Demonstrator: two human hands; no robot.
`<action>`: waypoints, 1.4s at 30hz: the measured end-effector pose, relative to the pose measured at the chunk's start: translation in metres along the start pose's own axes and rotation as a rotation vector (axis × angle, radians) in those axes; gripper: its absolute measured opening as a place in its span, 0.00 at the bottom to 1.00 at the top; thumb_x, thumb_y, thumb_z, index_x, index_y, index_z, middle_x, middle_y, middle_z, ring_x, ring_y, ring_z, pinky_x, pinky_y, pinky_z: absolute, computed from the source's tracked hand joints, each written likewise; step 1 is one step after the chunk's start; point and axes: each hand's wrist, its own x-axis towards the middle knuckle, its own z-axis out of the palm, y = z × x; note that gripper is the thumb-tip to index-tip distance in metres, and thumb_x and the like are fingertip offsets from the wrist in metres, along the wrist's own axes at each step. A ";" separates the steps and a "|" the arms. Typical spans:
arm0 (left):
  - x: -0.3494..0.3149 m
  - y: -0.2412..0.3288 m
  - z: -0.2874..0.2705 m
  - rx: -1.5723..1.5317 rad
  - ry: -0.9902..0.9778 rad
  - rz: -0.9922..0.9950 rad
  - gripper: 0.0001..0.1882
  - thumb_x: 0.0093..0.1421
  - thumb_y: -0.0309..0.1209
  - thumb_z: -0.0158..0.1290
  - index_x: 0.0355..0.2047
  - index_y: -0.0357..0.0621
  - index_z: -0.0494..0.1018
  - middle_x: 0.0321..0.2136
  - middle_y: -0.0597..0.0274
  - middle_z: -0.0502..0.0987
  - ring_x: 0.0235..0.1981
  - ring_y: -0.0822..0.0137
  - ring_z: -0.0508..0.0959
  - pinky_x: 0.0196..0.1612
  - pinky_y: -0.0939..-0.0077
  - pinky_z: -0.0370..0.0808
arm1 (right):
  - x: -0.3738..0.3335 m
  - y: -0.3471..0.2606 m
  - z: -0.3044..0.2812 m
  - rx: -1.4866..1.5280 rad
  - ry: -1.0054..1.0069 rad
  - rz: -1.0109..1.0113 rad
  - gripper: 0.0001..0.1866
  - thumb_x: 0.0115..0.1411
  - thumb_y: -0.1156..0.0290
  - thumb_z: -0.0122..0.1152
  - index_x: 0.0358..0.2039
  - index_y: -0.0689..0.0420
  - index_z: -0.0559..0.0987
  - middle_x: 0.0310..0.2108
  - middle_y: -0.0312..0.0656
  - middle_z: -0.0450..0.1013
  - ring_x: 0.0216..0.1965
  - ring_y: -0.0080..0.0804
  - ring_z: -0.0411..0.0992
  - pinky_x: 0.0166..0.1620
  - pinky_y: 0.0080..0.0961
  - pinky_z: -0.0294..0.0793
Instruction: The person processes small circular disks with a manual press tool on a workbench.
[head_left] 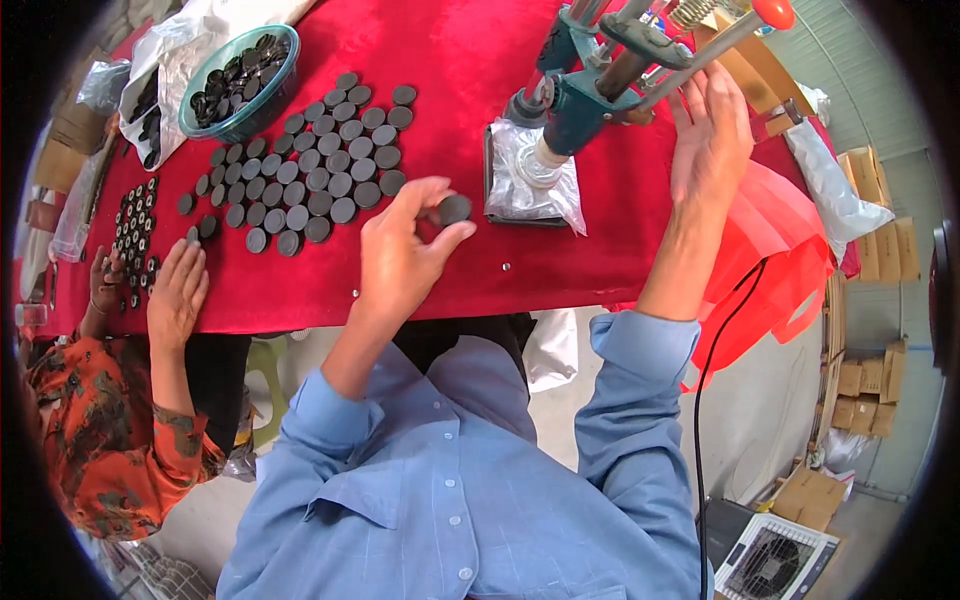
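Note:
My left hand (400, 250) pinches a small black disc (454, 209) between thumb and forefinger, just above the red tablecloth. To its left, many like black discs (320, 178) lie flat in a loose cluster. My right hand (712, 140) is raised beside the lever (700, 58) of a dark green hand press (585, 105), fingers stretched out and palm turned toward the press. Whether its fingertips touch the lever I cannot tell. The lever ends in a red knob (773, 12). Beneath the press head, clear plastic film (545, 180) covers a dark base plate (488, 190).
A teal bowl (240, 128) heaped with black pieces stands at the far left. A co-worker's hands (177, 295) rest by rows of small ringed pieces (135, 220). Red bag material (770, 240) hangs at the right edge, with a black cable (705, 400) before it.

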 end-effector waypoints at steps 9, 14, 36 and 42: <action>0.058 -0.012 0.089 -0.041 -0.069 0.093 0.32 0.46 0.26 0.72 0.51 0.38 0.70 0.38 0.48 0.83 0.31 0.58 0.82 0.36 0.66 0.79 | 0.031 -0.018 0.016 0.002 0.027 -0.014 0.21 0.71 0.62 0.50 0.54 0.66 0.75 0.41 0.44 0.75 0.42 0.32 0.73 0.46 0.34 0.71; 0.061 -0.015 0.103 -0.051 -0.091 0.035 0.34 0.47 0.29 0.72 0.54 0.39 0.70 0.39 0.51 0.84 0.29 0.61 0.80 0.35 0.67 0.78 | 0.055 -0.040 0.021 0.147 -0.112 -0.136 0.22 0.71 0.55 0.51 0.56 0.59 0.73 0.51 0.43 0.75 0.49 0.32 0.74 0.50 0.31 0.73; 0.059 -0.025 0.110 -0.120 -0.069 0.062 0.40 0.48 0.28 0.72 0.61 0.40 0.67 0.43 0.56 0.84 0.28 0.65 0.77 0.35 0.72 0.76 | -0.025 -0.078 -0.019 0.115 -0.492 -0.384 0.22 0.73 0.64 0.38 0.55 0.66 0.73 0.25 0.33 0.59 0.22 0.19 0.52 0.30 0.25 0.52; 0.060 -0.021 0.105 -0.106 -0.087 0.072 0.40 0.48 0.27 0.72 0.61 0.39 0.66 0.43 0.57 0.84 0.26 0.67 0.74 0.33 0.73 0.75 | -0.042 -0.074 -0.027 0.022 -0.563 -0.440 0.18 0.72 0.65 0.38 0.50 0.60 0.75 0.25 0.34 0.64 0.22 0.20 0.56 0.29 0.25 0.55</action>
